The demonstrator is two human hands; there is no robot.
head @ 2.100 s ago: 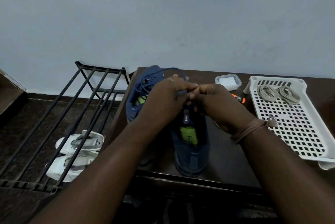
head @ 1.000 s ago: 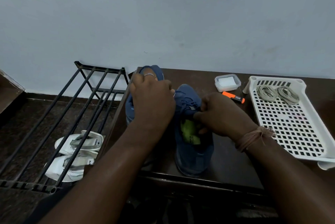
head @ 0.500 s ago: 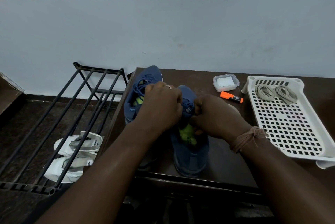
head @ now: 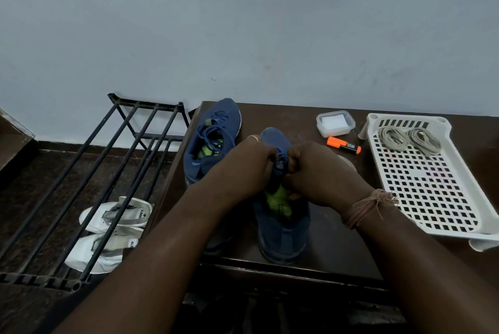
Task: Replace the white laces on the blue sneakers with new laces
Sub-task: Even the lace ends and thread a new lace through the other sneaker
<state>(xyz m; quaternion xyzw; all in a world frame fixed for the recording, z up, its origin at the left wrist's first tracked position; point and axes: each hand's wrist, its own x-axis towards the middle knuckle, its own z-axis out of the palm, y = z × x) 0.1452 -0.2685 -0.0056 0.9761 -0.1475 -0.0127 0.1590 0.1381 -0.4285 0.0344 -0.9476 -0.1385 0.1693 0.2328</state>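
The dark brown wooden table (head: 332, 239) carries two blue mesh sneakers (head: 282, 231) at its left edge, a small clear plastic box (head: 335, 123) and orange marker (head: 343, 145) near the back, and a white perforated plastic tray (head: 429, 187) (right side).

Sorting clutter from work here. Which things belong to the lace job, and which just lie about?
Job: near sneaker, its blue lace held by left hand and right hand; far sneaker; pale laces in tray.
Lying about: orange marker, lidded box, white sandals, black rack.
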